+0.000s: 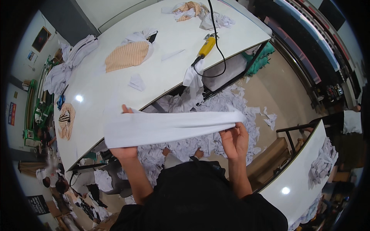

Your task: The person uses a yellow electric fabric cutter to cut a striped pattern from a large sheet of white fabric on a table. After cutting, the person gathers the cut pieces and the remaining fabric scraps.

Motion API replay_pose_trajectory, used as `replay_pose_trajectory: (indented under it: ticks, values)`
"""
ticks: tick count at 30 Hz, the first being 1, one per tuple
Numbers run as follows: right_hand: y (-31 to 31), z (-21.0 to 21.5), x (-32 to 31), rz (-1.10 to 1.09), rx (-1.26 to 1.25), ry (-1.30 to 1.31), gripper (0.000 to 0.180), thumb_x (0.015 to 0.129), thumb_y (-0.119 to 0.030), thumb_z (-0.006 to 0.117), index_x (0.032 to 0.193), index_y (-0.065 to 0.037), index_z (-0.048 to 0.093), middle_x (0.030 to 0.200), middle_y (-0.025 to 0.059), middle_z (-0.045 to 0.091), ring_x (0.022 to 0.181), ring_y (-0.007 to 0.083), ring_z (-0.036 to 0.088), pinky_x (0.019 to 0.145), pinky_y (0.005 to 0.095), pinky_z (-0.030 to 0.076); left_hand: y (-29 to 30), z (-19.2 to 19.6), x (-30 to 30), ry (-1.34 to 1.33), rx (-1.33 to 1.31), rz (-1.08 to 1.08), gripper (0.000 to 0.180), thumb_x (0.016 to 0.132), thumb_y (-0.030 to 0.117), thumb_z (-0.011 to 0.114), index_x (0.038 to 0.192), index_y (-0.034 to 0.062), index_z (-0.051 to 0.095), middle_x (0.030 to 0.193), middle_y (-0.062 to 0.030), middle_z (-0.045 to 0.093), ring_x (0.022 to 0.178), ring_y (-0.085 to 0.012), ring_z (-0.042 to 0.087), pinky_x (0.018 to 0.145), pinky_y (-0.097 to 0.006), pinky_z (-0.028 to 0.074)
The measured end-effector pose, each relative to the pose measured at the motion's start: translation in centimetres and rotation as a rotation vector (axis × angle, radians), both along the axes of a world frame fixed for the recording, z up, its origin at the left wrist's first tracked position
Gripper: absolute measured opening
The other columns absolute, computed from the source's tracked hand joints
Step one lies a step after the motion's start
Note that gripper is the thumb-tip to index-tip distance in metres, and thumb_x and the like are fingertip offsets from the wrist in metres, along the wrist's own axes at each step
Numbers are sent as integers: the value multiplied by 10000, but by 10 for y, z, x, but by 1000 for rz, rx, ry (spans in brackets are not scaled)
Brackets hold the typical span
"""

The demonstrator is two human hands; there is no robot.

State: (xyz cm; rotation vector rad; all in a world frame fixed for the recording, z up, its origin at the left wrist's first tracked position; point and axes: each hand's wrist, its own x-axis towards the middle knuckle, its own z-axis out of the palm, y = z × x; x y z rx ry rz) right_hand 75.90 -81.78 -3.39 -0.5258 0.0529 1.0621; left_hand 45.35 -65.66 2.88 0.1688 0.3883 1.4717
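Observation:
A long folded strip of white cloth [173, 125] stretches sideways in front of me, above the near edge of the table. My left hand [125, 153] grips its wider left end from below, with a fingertip showing past the far edge. At the narrower right end, my right hand [235, 140] pinches the cloth between thumb and fingers. The strip hides most of the left fingers. Beyond it, a striped peach cloth piece [127, 56] and a small white scrap [136, 82] lie on the white table [165, 77].
A yellow corded cutting tool [207, 47] lies near the table edge, its black cable hanging over. White cloth scraps [227, 100] cover the floor around my feet. A second white table [293, 192] stands at right, a large machine [308, 46] at far right. Crumpled cloths [71, 61] lie far left.

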Motion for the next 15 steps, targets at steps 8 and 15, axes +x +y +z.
replay_pose_trajectory:
  ticks: [8,15]
  values:
    - [6,43,-2,-36,-74,-139,296,1013,-155,632,1278,-66,537,1260,94,635,1184,219,627,1019,420,532,-3,11,-37,-175,204,-9,619,1090,350,396,1583,-5,279,1651,-248,290,1548,-431,227,1294,-571,159]
    - [-11,53,5,40,61,44,330,1004,-136,620,1319,-56,562,1299,138,627,1241,279,590,1115,507,447,0,22,-40,-134,93,153,605,1082,353,423,1566,3,332,1645,-223,303,1529,-429,276,1276,-611,169]
